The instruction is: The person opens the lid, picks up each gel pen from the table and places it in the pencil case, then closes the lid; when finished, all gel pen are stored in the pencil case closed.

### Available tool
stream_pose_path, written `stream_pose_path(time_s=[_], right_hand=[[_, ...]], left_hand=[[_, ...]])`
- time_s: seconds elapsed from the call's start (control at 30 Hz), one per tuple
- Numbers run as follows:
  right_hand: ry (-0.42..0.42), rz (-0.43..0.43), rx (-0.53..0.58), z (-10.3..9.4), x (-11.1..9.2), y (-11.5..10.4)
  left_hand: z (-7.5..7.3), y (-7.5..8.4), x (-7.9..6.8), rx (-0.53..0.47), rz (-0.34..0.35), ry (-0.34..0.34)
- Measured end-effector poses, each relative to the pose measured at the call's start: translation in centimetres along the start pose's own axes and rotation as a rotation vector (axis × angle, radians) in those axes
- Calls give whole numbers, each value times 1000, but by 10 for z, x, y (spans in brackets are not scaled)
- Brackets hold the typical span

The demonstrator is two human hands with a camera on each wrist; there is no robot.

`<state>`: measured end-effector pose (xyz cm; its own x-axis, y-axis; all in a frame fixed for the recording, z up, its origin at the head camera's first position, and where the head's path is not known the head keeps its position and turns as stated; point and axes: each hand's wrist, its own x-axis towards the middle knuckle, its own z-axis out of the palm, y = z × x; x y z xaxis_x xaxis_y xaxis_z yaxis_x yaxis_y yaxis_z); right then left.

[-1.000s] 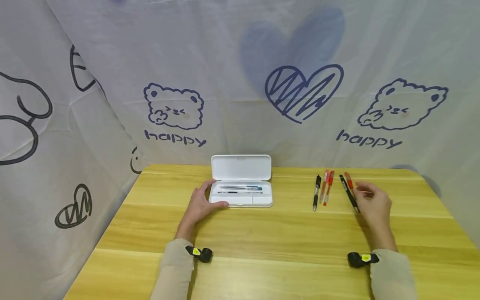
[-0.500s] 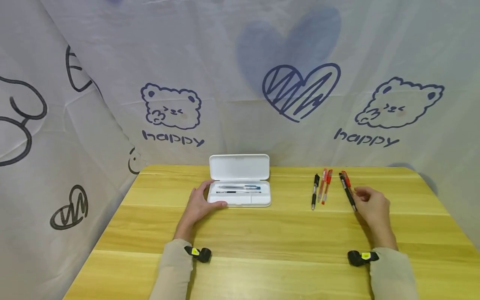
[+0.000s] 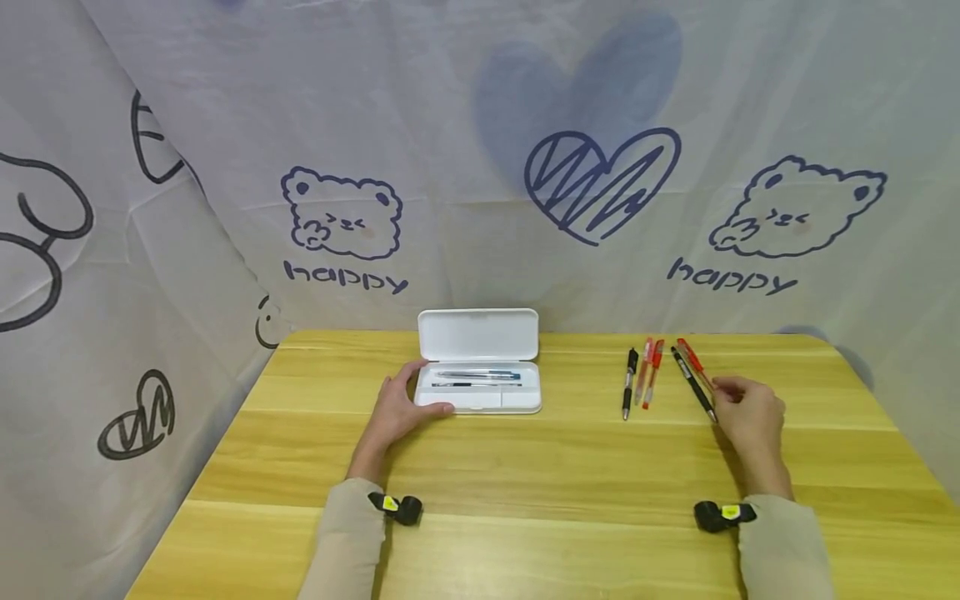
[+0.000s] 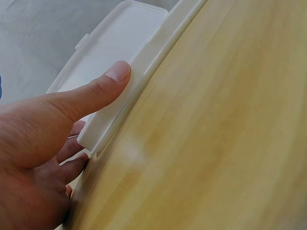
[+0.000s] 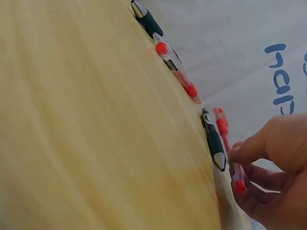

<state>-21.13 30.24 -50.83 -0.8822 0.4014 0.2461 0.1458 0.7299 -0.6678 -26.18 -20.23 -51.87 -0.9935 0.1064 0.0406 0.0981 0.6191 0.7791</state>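
My left hand (image 3: 397, 410) grips the left end of an open white pencil case (image 3: 480, 335), thumb along its front wall and fingers round the side. In the left wrist view the thumb (image 4: 103, 91) lies on the case's rim. Two pens (image 3: 480, 375) lie in the case's long compartment. At the right, my right hand (image 3: 750, 417) pinches a red gel pen (image 3: 692, 356) by its lower end, between thumb and fingers. Right beside it lies a black pen (image 5: 214, 139), slanted, its metal tip near the thumb. The red pen's lower part is partly hidden by the fingers.
Left of the right hand, another black pen (image 3: 628, 385) and two red pens, one a red-capped pen (image 3: 654, 371), lie side by side on the wooden table (image 3: 570, 492). A printed cloth (image 3: 465, 167) hangs behind the table's far edge.
The right hand has taken hold of the red pen, whose top has swung left towards the black pen's top. The left hand stays on the pencil case.
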Motion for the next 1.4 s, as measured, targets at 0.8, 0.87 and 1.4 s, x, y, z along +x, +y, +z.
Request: stream_pose_path(time_s=[0.8,0.87,1.4], right_hand=[[-97,-130,245,30,-14,-63],[-106,-163,276,35,-16,-69],[-191,-346,339,77,-37,-113]], left_hand=[[-2,3,-3,-6,-19,-2],[-3,3,-3,-6,-17,-3],[-2,3,-4,-37,-9,4]])
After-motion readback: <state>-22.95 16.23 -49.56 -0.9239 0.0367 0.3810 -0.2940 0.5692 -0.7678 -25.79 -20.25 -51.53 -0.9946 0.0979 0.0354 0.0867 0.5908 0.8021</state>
